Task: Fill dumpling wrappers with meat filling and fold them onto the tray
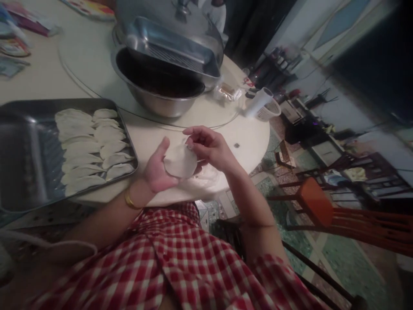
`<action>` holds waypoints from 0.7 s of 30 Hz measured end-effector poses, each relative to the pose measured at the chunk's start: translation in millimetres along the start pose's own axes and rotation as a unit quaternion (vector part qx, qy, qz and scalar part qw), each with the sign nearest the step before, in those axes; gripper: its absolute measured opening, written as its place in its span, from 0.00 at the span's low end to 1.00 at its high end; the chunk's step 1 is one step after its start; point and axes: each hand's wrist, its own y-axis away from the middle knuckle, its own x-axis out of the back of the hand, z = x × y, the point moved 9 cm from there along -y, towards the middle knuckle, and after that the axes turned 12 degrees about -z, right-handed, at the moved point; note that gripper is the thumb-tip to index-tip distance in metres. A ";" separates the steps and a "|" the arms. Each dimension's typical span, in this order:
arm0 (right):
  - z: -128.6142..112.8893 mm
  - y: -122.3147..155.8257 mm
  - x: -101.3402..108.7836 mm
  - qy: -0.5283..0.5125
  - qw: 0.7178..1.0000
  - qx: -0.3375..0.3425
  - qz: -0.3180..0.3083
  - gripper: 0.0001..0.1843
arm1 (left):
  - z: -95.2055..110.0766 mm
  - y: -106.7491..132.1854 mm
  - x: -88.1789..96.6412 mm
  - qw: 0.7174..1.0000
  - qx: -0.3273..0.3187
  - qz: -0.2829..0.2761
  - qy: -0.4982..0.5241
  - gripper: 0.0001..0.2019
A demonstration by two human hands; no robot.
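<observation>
A round, pale dumpling wrapper [180, 161] lies across the fingers of my left hand [157, 170], whose thumb points up beside it. My right hand [209, 148] pinches the wrapper's upper right edge between thumb and fingers. Under the hands, near the table edge, is a white, floury pile [204, 181]; whether it is more wrappers I cannot tell. To the left, a metal tray [22, 150] holds rows of folded dumplings [80, 150] on its right side. Beyond my hands stands a steel bowl [164, 105] with dark contents that are hard to make out.
Another metal tray [180, 54] leans over the bowl, in front of a large lidded pot [200, 21]. A white basket [269, 110] and a plastic-wrapped packet [228, 91] sit at the right of the round table [251, 137]. An orange-seated chair [314, 202] stands beyond its edge.
</observation>
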 end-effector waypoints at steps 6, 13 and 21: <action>36.1 -11.9 23.1 0.057 0.996 -0.049 0.051 0.12 | -9.8 -7.0 -9.8 0.996 -0.011 -0.029 0.087 0.35; 23.1 -14.2 29.4 0.087 0.994 -0.010 0.062 0.12 | 0.0 -8.5 -2.2 0.991 -0.020 0.031 0.129 0.26; 29.6 -11.9 32.7 0.126 0.989 -0.024 0.081 0.14 | 9.6 -11.1 -5.9 0.998 -0.011 0.017 0.053 0.31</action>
